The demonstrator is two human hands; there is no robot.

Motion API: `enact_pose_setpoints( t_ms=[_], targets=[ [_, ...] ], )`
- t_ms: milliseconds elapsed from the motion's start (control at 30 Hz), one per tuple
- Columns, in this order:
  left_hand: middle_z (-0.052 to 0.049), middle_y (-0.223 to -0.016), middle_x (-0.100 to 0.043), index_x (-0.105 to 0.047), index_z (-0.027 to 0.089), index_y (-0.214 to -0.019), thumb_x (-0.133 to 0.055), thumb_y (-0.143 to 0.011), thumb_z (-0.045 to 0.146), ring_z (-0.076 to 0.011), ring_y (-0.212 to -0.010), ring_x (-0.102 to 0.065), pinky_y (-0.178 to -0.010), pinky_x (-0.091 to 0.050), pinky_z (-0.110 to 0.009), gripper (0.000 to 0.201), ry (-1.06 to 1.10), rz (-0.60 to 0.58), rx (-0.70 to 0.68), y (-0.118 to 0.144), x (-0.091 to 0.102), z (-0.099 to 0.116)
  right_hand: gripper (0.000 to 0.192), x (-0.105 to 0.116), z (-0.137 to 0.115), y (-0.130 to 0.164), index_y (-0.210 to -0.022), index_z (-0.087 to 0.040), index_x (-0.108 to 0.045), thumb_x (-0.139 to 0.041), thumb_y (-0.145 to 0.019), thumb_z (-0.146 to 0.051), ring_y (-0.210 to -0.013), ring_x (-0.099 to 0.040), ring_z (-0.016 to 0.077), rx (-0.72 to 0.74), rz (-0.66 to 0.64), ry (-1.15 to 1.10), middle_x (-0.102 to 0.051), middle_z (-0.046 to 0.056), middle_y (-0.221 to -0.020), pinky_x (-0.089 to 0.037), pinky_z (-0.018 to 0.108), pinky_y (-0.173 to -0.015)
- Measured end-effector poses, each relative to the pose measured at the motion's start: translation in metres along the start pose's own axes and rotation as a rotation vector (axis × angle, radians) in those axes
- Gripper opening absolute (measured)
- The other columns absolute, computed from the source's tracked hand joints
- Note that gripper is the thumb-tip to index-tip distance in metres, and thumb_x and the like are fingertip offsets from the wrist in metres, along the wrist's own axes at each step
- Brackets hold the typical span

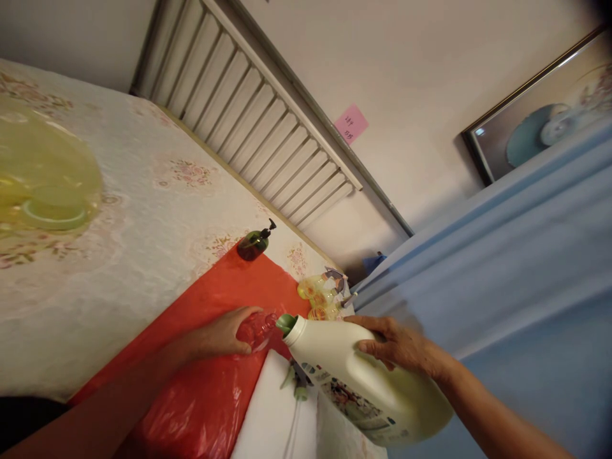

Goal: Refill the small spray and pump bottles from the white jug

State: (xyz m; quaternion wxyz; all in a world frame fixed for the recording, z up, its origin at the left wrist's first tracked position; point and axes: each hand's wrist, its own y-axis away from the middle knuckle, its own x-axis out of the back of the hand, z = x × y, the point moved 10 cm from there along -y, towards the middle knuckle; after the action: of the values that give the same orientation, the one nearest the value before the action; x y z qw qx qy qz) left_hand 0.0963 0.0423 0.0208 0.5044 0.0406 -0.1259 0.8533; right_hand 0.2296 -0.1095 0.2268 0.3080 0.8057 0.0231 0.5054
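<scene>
My right hand point(392, 344) grips a large cream-coloured detergent jug point(373, 382) by its handle, tipped over toward the left. Its green spout point(287, 324) is at the mouth of a small clear bottle point(258, 329). Around that bottle my left hand point(224, 331) is closed, over the red plastic sheet point(201, 370). Whether liquid is flowing between the two cannot be made out. Just below the jug's neck, a spray trigger head point(299, 382) with a thin tube lies on a white surface point(268, 414).
A dark green pump bottle point(253, 244) stands at the red sheet's far corner. Several clear yellowish containers point(319, 296) sit beyond my hands. At left is a yellow see-through basin point(52, 153) on the floral tablecloth point(138, 242). A radiator point(258, 108) and blue curtain point(507, 255) border the table.
</scene>
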Motion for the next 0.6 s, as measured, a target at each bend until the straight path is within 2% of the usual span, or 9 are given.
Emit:
enact_pose_setpoints(
  t_ms=[200, 333, 600],
  targets=[
    [-0.01, -0.138, -0.059, -0.051, 0.021, -0.132, -0.069, -0.066, 0.028, -0.038, -0.13, -0.05, -0.105, -0.046, -0.044, 0.069, 0.002, 0.0, 0.019, 0.0, -0.001, -0.007, 0.057, -0.001, -0.002, 0.0, -0.141, -0.027, -0.053, -0.061, -0.089, -0.049, -0.055, -0.046, 0.0082, -0.011, 0.001, -0.002, -0.066, 0.002, -0.084, -0.041, 0.018, -0.045],
    [-0.006, -0.141, -0.057, -0.049, 0.026, -0.135, -0.067, -0.066, 0.026, -0.0358, -0.131, -0.05, -0.105, -0.046, -0.041, 0.071, 0.01, -0.022, 0.006, -0.001, -0.003, -0.012, 0.058, 0.0, 0.0, 0.0, -0.141, -0.028, -0.052, -0.061, -0.088, -0.05, -0.057, -0.048, 0.0089, -0.023, 0.003, -0.002, -0.066, 0.002, -0.085, -0.042, 0.018, -0.046],
    [-0.005, -0.135, -0.062, -0.053, 0.03, -0.129, -0.07, -0.066, 0.028, -0.0353, -0.128, -0.053, -0.105, -0.045, -0.045, 0.066, -0.003, 0.009, 0.007, -0.002, -0.001, -0.008, 0.058, 0.001, 0.001, 0.0, -0.141, -0.026, -0.052, -0.061, -0.089, -0.05, -0.054, -0.045, 0.0077, -0.024, 0.005, 0.011, -0.063, 0.002, -0.08, -0.041, 0.018, -0.046]
  ],
)
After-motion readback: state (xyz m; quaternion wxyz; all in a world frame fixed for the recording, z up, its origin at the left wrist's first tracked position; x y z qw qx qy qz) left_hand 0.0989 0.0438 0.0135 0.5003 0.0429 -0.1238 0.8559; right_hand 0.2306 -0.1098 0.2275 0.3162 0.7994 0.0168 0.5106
